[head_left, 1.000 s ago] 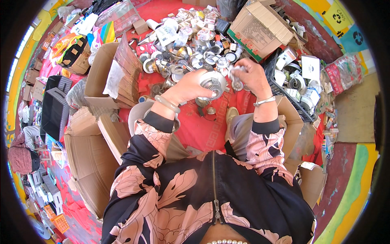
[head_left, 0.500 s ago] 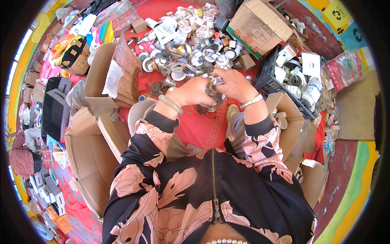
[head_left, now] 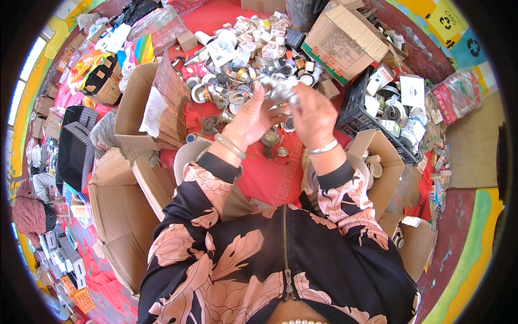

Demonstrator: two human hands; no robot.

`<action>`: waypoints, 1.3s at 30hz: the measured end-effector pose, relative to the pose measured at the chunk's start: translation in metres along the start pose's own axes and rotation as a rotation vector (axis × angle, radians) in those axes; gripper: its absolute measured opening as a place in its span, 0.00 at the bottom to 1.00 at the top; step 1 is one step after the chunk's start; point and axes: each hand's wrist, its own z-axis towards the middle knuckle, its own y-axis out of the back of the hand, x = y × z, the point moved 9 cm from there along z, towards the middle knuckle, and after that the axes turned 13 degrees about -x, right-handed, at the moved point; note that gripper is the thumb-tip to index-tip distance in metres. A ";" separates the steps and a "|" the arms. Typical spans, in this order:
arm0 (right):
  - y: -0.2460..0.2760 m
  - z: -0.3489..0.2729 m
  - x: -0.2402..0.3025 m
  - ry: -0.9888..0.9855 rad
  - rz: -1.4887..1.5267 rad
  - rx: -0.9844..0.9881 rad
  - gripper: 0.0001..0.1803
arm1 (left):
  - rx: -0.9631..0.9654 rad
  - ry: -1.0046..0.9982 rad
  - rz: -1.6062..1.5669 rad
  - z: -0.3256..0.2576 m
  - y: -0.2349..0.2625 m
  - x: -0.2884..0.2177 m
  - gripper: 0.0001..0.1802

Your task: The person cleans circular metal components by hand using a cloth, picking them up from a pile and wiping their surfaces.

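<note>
Both hands meet above the red floor mat (head_left: 270,178): the left hand (head_left: 253,116) has its fingers open and touches a small shiny metal part (head_left: 280,89), and the right hand (head_left: 313,116) is closed around this part. Just beyond the grip lies a heap of metal rings and lids (head_left: 237,81). A black plastic crate (head_left: 356,108) stands to the right of the grip, and an open cardboard box (head_left: 135,102) to the left.

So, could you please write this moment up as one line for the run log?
left hand: touching silvery metal part | right hand: gripping same part | below: red cloth, heap of metal fittings
</note>
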 end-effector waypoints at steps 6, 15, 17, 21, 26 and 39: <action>-0.008 -0.009 0.069 0.202 0.440 0.104 0.14 | -0.135 -0.142 -0.118 -0.009 0.005 -0.028 0.49; 0.004 0.010 -0.045 -0.673 0.630 -0.103 0.09 | -0.081 -0.293 -0.111 -0.016 0.004 -0.053 0.53; -0.013 -0.006 -0.061 -0.802 0.734 -0.123 0.10 | -0.050 -0.273 -0.069 -0.013 -0.003 -0.046 0.53; -0.028 -0.016 -0.050 -0.716 0.541 -0.006 0.14 | 0.028 -0.256 -0.003 -0.010 -0.014 -0.031 0.45; -0.022 0.003 -0.016 -0.514 0.487 0.016 0.16 | -0.064 -0.246 0.095 0.000 0.001 -0.015 0.36; -0.035 -0.008 0.013 -0.389 0.467 0.320 0.13 | -0.224 -0.248 -0.150 -0.003 0.033 -0.038 0.18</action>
